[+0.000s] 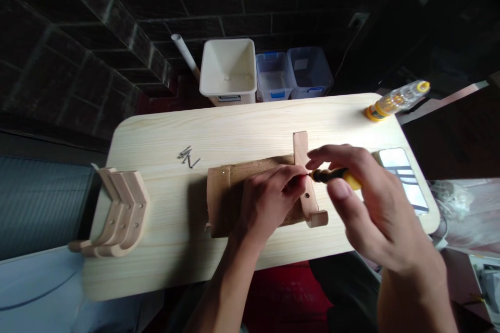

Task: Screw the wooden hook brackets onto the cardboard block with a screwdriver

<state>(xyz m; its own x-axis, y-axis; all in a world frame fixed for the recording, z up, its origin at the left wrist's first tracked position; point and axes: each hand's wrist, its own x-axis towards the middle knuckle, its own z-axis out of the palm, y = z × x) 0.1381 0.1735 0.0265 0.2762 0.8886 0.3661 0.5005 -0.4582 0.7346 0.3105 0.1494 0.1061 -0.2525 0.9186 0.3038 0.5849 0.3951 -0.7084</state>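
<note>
A brown cardboard piece (pixel 226 197) lies on the light wooden table (pixel 250 130), and a wooden hook piece (pixel 300 144) with a curled lower end rests across its right end. My left hand (pixel 269 195) lies over the cardboard, its fingertips pinched at the hook piece; what they hold is too small to make out. My right hand (pixel 367 192) is closed around a yellow and black screwdriver (pixel 334 175), whose tip points left at the left fingertips. Below the tip, a dark hole shows in the wood. Several screws (pixel 188 156) lie left of the cardboard.
Several curved wooden hooks (pixel 121 213) stand together at the table's left end. A clear bottle-shaped case with yellow ends (pixel 398 100) is at the back right corner, and a phone (pixel 404 179) lies at the right edge. Behind the table are a white bin (pixel 228 67) and clear boxes (pixel 273 75).
</note>
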